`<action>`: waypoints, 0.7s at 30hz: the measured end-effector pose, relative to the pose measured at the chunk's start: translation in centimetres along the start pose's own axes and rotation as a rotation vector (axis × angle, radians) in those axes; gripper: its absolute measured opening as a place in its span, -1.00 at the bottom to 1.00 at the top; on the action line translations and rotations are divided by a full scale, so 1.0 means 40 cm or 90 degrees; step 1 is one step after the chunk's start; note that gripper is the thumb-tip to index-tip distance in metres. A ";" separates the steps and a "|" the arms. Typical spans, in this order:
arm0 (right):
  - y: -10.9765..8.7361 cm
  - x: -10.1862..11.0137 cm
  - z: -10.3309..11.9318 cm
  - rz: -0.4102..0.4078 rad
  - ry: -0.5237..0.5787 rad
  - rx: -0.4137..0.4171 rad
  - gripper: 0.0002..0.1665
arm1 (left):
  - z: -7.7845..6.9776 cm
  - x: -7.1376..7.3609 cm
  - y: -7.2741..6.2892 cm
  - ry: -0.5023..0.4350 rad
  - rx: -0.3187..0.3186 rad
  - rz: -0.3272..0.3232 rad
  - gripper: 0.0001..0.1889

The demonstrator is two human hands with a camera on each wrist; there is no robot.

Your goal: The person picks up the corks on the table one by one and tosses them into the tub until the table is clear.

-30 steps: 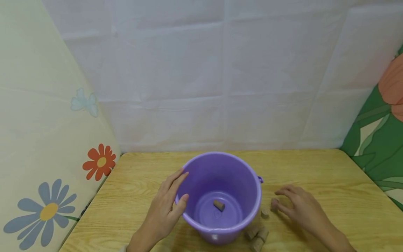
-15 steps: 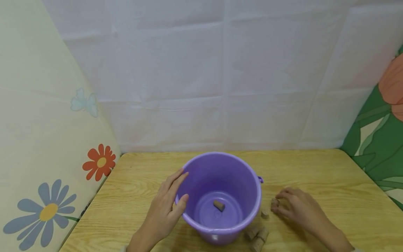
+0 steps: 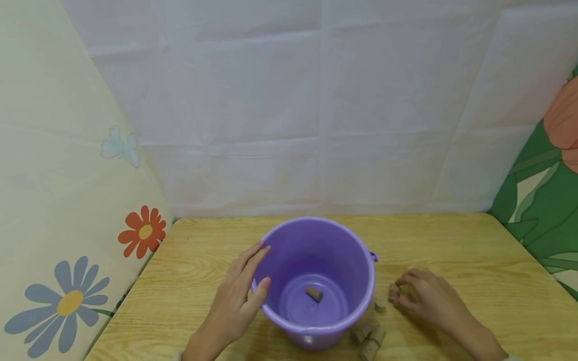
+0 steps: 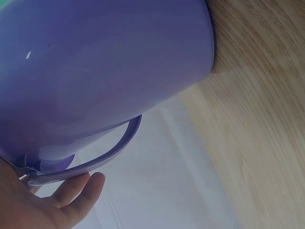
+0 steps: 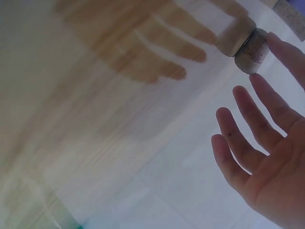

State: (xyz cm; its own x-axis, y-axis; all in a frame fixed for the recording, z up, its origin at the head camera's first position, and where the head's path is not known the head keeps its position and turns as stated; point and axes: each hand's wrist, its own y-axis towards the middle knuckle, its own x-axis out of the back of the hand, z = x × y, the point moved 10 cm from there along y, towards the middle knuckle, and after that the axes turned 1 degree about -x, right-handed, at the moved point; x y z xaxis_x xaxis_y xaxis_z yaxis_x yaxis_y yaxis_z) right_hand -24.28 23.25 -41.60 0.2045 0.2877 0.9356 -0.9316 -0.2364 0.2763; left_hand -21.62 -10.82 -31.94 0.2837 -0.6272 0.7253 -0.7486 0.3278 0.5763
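A purple bucket (image 3: 316, 328) stands upright on the table, with one brown cork (image 3: 314, 294) lying on its bottom. My left hand (image 3: 232, 296) grips the left side of the bucket's rim. In the left wrist view, fingertips touch the bucket's handle (image 4: 107, 157), which hangs along the outer wall. To the right of the bucket, my right hand (image 3: 431, 298) pinches another cork (image 5: 252, 51) between thumb and index finger, down at the tabletop. The other fingers of that hand are spread and loosely bent.
A small cork (image 3: 380, 306) stands between the bucket and my right hand. Several more corks (image 3: 371, 343) lie in a cluster by the bucket's front right. The wooden table (image 3: 217, 230) meets a white cloth backdrop (image 3: 253, 170), with flower-patterned panels on both sides.
My right hand's index finger has come down onto the cork beside it, and thumb and finger have closed on it. The left hand and the bucket stay where they were.
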 end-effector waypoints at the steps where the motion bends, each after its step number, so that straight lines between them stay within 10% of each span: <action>1: -0.001 0.000 0.000 0.000 0.001 -0.003 -0.63 | -0.001 0.001 0.000 0.003 -0.002 -0.002 -0.42; 21: 0.003 0.058 0.018 -0.080 0.031 0.020 -0.59 | -0.002 0.001 0.002 -0.002 -0.005 -0.004 -0.42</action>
State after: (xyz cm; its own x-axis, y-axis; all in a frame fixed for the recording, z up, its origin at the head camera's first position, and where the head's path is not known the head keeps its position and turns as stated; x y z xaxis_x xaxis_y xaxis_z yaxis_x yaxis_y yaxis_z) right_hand -23.69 23.23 -39.22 0.3030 0.3610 0.8820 -0.8898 -0.2243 0.3975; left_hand -21.61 -10.77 -31.82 0.2858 -0.6316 0.7207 -0.7426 0.3294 0.5831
